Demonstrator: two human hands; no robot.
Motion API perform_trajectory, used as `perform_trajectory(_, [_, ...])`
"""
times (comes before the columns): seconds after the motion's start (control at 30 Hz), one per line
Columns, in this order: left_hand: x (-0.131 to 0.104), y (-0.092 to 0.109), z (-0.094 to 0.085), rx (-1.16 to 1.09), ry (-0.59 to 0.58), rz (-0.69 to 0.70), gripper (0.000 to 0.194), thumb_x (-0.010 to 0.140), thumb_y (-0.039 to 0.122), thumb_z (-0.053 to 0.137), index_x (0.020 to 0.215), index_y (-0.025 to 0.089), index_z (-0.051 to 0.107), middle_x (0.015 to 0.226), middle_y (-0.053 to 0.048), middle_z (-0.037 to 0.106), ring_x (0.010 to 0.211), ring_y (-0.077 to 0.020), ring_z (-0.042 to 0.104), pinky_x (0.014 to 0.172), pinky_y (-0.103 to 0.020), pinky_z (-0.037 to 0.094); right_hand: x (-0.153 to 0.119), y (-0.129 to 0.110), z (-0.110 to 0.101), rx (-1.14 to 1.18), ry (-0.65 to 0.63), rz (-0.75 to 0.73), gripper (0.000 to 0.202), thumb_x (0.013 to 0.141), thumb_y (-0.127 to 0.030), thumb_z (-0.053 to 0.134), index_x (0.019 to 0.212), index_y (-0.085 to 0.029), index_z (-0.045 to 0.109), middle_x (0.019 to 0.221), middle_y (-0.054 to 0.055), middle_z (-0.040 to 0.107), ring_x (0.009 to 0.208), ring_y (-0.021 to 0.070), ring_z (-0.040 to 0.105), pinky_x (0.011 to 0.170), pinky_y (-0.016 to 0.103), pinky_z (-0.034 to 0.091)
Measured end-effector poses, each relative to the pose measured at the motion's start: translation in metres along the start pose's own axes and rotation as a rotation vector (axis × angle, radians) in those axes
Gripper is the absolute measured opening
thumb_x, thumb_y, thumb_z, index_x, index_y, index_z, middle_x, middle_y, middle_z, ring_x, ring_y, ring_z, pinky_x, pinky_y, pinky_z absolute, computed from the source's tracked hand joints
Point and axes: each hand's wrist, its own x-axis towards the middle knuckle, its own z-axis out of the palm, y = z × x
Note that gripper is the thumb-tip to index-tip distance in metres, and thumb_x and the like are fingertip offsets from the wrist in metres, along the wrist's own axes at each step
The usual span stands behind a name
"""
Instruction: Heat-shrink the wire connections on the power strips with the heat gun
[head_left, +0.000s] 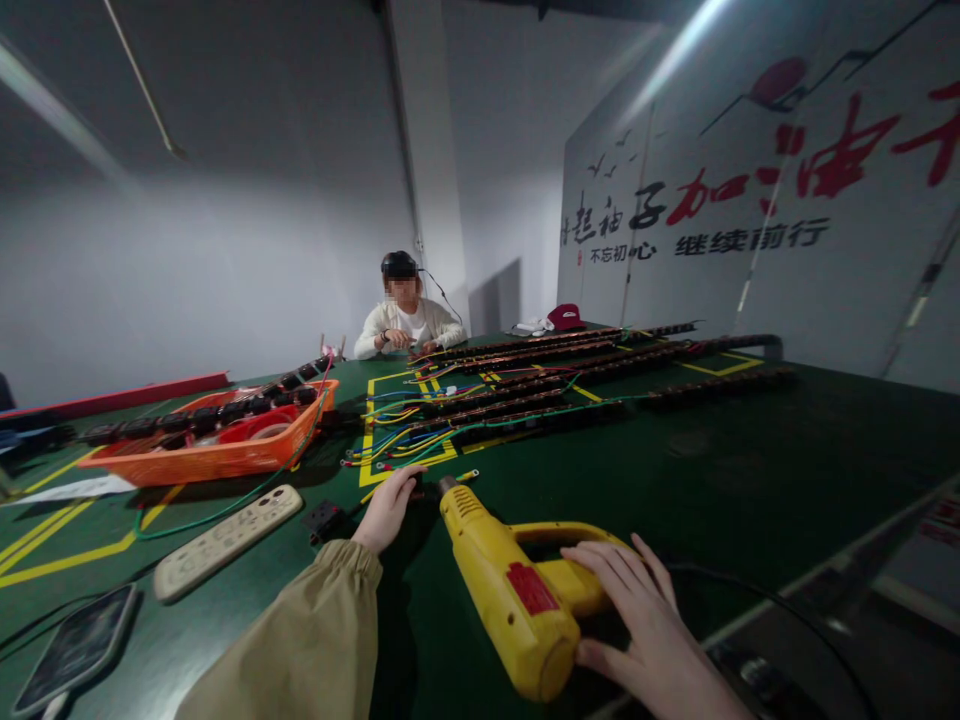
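A yellow heat gun [502, 590] lies at front centre, its nozzle [447, 485] pointing away and slightly left. My right hand [634, 610] is at its rear, fingers over the handle and thumb against the back of the body. Just left of the nozzle, my left hand [390, 505] is closed with bent fingers on a dark cable end [427, 492]; part of it is hidden by the fingers. A short yellow wire with a ring terminal [471, 475] shows beside the nozzle. Beyond lie long dark wire harnesses [517, 405] with coloured wire ends.
On the left are an orange basket [217, 462] holding wrapped harness, a beige power strip [229, 540] and a phone [79, 650]. A black connector [324, 520] sits near my left wrist. Across the green table [712, 460], a person [409, 320] works by a dark red cap [566, 317].
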Motion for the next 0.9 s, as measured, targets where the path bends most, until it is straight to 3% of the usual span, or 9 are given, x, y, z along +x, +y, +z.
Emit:
perform_trajectory(0.47, [0.000,-0.001,0.000,0.034,0.016,-0.001,0.033,0.087,0.034,0.038,0.105,0.020,0.061,0.110,-0.007,0.065,0.106,-0.0203,0.058,0.095,-0.037,0.044,0.001,0.029,-0.009,-0.062,0.090,0.069,0.057,0.074,-0.056,0.061,0.123,-0.031,0.045,0.120,0.004,0.056,0.114,0.0253,0.049,0.105,0.055,0.013])
perform_trajectory(0.77, [0.000,-0.006,0.002,0.048,0.012,0.021,0.033,0.089,0.031,0.036,0.108,0.019,0.060,0.107,-0.007,0.064,0.103,-0.0206,0.058,0.094,-0.039,0.045,-0.007,0.016,-0.005,-0.102,0.098,0.098,0.056,0.077,-0.057,0.057,0.126,-0.030,0.044,0.124,0.004,0.053,0.116,0.0257,0.046,0.102,0.051,0.019])
perform_trajectory(0.9, [-0.001,-0.009,0.003,0.094,0.075,0.100,0.031,0.090,0.029,0.037,0.108,0.020,0.060,0.111,-0.008,0.059,0.107,-0.0201,0.055,0.098,-0.040,0.043,-0.009,0.006,-0.004,-0.109,0.103,0.071,0.056,0.076,-0.051,0.060,0.125,-0.030,0.043,0.124,0.002,0.052,0.117,0.0241,0.045,0.103,0.048,0.020])
